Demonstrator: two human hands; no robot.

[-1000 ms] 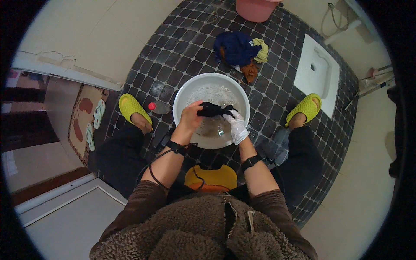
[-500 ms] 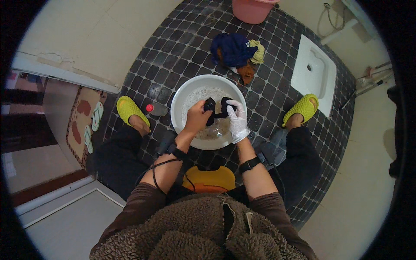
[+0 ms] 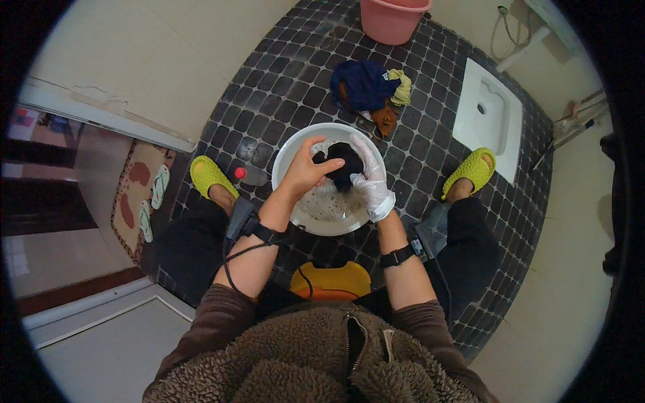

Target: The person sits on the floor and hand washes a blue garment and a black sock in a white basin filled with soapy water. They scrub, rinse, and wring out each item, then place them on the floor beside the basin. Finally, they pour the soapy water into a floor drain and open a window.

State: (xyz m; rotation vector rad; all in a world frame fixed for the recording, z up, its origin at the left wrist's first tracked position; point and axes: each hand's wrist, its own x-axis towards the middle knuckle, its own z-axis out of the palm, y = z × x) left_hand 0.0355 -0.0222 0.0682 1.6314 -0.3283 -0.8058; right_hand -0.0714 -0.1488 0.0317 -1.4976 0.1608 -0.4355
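A bunched black cloth (image 3: 345, 166) is held over a white basin (image 3: 285, 152) of sudsy water. My left hand (image 3: 309, 169) is bare, at the cloth's left side. Its thumb reaches across the cloth and its fingers are spread apart. My right hand (image 3: 373, 180), in a thin whitish see-through glove, cups the cloth from the right between fingers and thumb. Part of the cloth is hidden behind my hands.
Beyond the basin lies a pile of navy, yellow and brown clothes (image 3: 366, 86). A pink tub (image 3: 394, 25) stands farther back; a squat toilet (image 3: 485, 121) is at right. A red-capped bottle (image 3: 252, 176) lies at left, a yellow stool (image 3: 330, 278) beneath me.
The black cloth was in two stretched clumps, one in each hand; now it is one bunch. My left hand's fingers have spread from their grip. The view has shifted slightly.
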